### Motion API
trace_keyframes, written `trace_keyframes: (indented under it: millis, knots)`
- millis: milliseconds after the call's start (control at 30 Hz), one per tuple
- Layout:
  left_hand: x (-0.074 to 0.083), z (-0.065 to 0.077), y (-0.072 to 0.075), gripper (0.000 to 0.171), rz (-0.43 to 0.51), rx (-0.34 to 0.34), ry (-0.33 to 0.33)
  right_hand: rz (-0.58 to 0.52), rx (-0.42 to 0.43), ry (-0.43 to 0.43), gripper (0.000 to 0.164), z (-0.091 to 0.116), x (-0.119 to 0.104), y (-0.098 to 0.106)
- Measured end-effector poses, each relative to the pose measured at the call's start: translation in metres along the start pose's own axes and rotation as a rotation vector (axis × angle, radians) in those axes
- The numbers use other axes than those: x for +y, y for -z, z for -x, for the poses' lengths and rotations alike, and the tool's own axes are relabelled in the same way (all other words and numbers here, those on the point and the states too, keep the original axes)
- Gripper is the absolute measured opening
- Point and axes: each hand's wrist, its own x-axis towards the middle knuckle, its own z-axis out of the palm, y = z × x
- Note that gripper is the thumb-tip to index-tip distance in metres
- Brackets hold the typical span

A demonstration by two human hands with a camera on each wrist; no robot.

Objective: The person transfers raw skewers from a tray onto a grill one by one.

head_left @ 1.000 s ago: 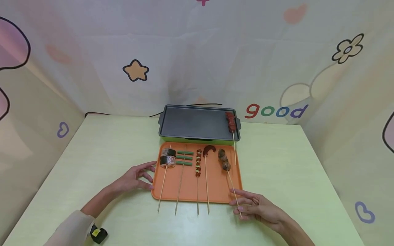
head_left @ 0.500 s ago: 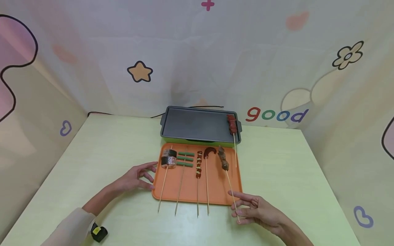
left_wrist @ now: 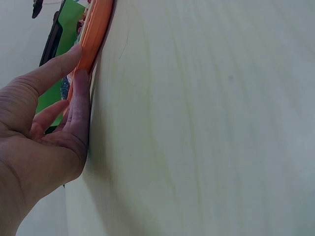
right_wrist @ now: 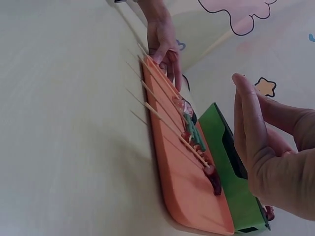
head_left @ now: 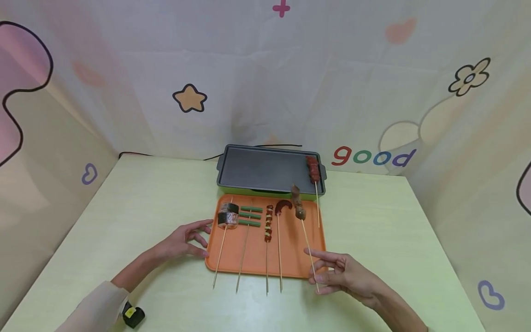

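Observation:
My right hand (head_left: 344, 276) pinches the lower stick of a skewer with brownish-grey chunks (head_left: 298, 203). The chunks are raised over the right part of the orange tray (head_left: 257, 256), their tip overlapping the grill's front edge in the head view. My left hand (head_left: 178, 240) touches the tray's left edge with loosely spread fingers; in the left wrist view its fingertips lie against the orange rim (left_wrist: 93, 37). On the tray lie a black-and-pink roll skewer (head_left: 228, 216), a green-stick skewer (head_left: 250, 216), a thin red-and-pale skewer (head_left: 268, 224) and a curled dark-red skewer (head_left: 283, 205).
Behind the tray stands a green electric grill with a dark plate (head_left: 265, 167). A red meat skewer (head_left: 313, 169) lies at its right end, its stick jutting over the tray. A black object with a yellow mark (head_left: 133, 316) is beside the left sleeve. Printed curtains enclose the table.
My right hand has lifted the brownish-grey skewer off the tray and tilted its food end up and forward, toward the grill. My left hand stays at the tray's edge.

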Motion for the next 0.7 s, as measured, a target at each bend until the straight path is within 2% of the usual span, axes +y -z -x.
trace_keyframes:
  millis: [233, 533, 700]
  knots:
    - [0.000, 0.000, 0.000, 0.089, 0.008, -0.002, 0.005, 0.034, 0.061, 0.014, 0.070, -0.009, -0.018, 0.005]
    - [0.000, 0.000, -0.001, 0.089, 0.009, -0.003, -0.002, 0.069, 0.181, 0.012, 0.071, -0.017, -0.042, 0.014]
    - [0.000, 0.000, 0.000, 0.088, 0.011, 0.001, 0.002, 0.098, 0.211, -0.001, 0.069, -0.026, -0.055, 0.019]
